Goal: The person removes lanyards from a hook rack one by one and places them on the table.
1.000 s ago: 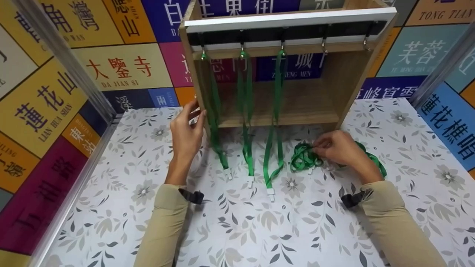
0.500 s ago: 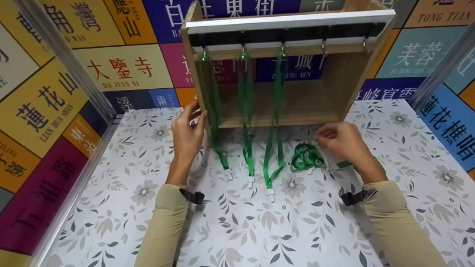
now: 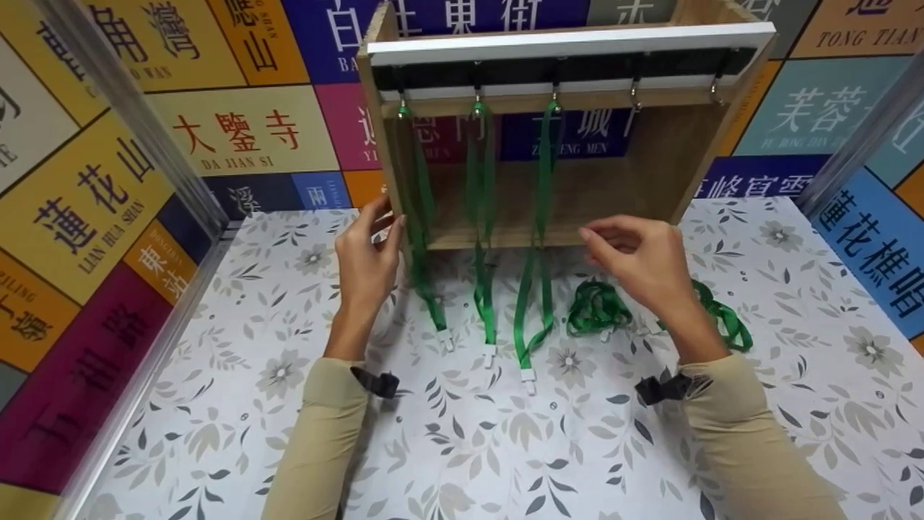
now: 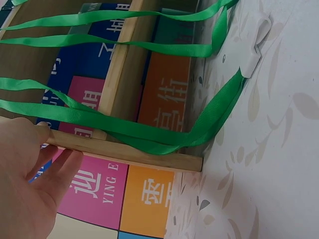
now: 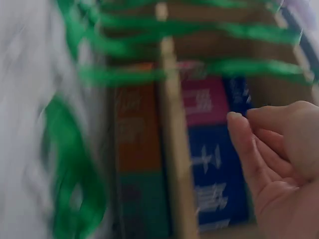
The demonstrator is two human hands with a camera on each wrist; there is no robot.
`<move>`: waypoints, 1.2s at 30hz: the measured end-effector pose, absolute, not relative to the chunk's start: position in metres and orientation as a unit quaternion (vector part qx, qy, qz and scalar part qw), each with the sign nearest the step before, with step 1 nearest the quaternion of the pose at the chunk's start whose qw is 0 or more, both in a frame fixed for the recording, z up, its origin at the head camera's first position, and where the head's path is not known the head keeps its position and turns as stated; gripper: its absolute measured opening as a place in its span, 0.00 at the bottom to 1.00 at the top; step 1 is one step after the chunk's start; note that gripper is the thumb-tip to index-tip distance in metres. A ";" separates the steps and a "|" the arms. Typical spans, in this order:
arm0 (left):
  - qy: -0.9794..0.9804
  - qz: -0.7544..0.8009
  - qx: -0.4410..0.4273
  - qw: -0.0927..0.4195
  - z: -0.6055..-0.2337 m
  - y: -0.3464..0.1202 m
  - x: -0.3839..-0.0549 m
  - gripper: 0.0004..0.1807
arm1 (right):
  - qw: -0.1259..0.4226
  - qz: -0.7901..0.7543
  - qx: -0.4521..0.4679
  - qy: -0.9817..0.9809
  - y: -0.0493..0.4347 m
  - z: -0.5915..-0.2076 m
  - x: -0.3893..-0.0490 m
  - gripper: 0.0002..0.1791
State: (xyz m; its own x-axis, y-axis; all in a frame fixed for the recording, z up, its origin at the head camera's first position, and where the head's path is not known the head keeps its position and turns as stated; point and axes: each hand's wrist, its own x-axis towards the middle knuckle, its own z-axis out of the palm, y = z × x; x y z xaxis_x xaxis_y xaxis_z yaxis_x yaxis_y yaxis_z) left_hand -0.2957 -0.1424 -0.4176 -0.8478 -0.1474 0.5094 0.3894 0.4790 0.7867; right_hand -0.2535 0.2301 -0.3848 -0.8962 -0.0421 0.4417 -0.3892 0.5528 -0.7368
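Observation:
A wooden rack (image 3: 678, 144) stands upright, with metal hooks along a black strip at its top. Green lanyards (image 3: 545, 188) with white clips hang from three hooks, their lower ends lying on the table. My left hand (image 3: 367, 253) grips the rack's left side panel (image 4: 124, 149), thumb at its front edge and fingers on the outer face. My right hand (image 3: 639, 253) is raised in front of the rack's lower right, fingers loosely bent, with nothing visible between them. Below it lies a bunched green lanyard (image 3: 598, 309) on the table.
More green lanyard (image 3: 729, 321) lies on the table to the right, partly behind the right wrist. Two hooks (image 3: 715, 94) at the rack's right carry nothing. The tabletop (image 3: 469, 440) has a floral cover. Printed sign panels (image 3: 253, 130) stand at the back and sides.
My right hand has left the bunched lanyard and moved up, then left, to the front of the rack. The left hand still grips the side panel.

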 end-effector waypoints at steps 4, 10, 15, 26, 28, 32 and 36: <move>-0.817 -0.508 -0.074 0.263 -0.418 -0.142 -0.296 0.24 | 0.259 0.473 0.127 -0.832 0.195 -0.371 -0.251 0.16; -0.819 -0.508 -0.067 0.259 -0.417 -0.141 -0.295 0.25 | 0.316 0.429 0.100 -0.840 0.158 -0.359 -0.260 0.22; -0.824 -0.499 -0.062 0.261 -0.418 -0.141 -0.296 0.26 | 0.351 0.417 0.101 -0.833 0.145 -0.351 -0.266 0.13; -0.820 -0.503 -0.071 0.262 -0.415 -0.141 -0.298 0.25 | 0.407 0.489 0.181 -0.750 0.149 -0.326 -0.242 0.07; -0.820 -0.504 -0.071 0.263 -0.415 -0.142 -0.299 0.25 | 0.401 0.495 0.189 -0.748 0.151 -0.319 -0.240 0.07; -0.817 -0.508 -0.069 0.263 -0.416 -0.143 -0.298 0.25 | 0.400 0.489 0.204 -0.748 0.157 -0.306 -0.242 0.08; -0.817 -0.509 -0.070 0.260 -0.416 -0.142 -0.297 0.25 | 0.382 0.496 0.220 -0.748 0.161 -0.302 -0.241 0.07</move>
State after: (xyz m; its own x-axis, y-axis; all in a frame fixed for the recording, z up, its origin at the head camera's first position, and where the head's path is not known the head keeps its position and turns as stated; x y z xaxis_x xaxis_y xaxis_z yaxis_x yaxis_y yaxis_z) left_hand -0.2967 -0.1420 -0.4159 -0.8549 -0.1504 0.4965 0.3795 0.4711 0.7963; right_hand -0.2409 0.1609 -0.3019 -0.6122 0.0501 0.7891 -0.7074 0.4113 -0.5749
